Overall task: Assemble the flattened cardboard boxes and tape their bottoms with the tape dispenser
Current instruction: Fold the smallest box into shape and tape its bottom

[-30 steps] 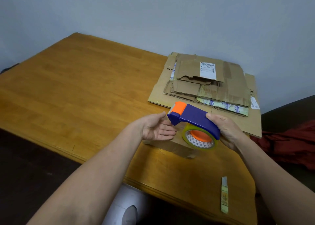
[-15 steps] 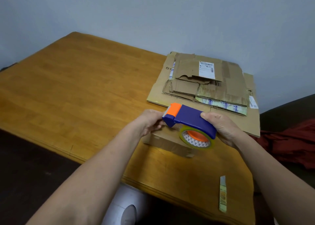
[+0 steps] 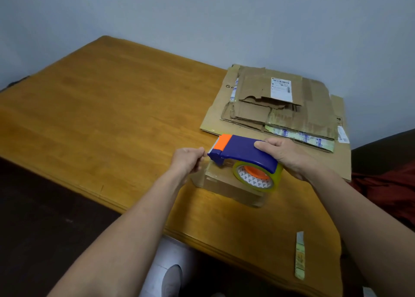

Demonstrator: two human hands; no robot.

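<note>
A small assembled cardboard box (image 3: 226, 185) sits on the wooden table (image 3: 101, 108) near its front edge. Just above the box is a blue tape dispenser (image 3: 244, 155) with an orange nose and a roll of clear tape. My right hand (image 3: 285, 156) grips the dispenser's rear, fingers curled over its top. My left hand (image 3: 188, 160) is at the dispenser's nose, its fingertips pinching the tape end at the box's left edge. Behind them lies a stack of flattened cardboard boxes (image 3: 280, 108).
A loose strip of used tape (image 3: 299, 255) lies on the table at the front right. A wall runs behind the table. Red cloth (image 3: 386, 188) lies on a dark seat at the right. The floor and a white object show below the table's front edge.
My left hand has gone from lying open against the box's side to pinching the tape end at the dispenser's nose. The dispenser has shifted slightly left over the box.
</note>
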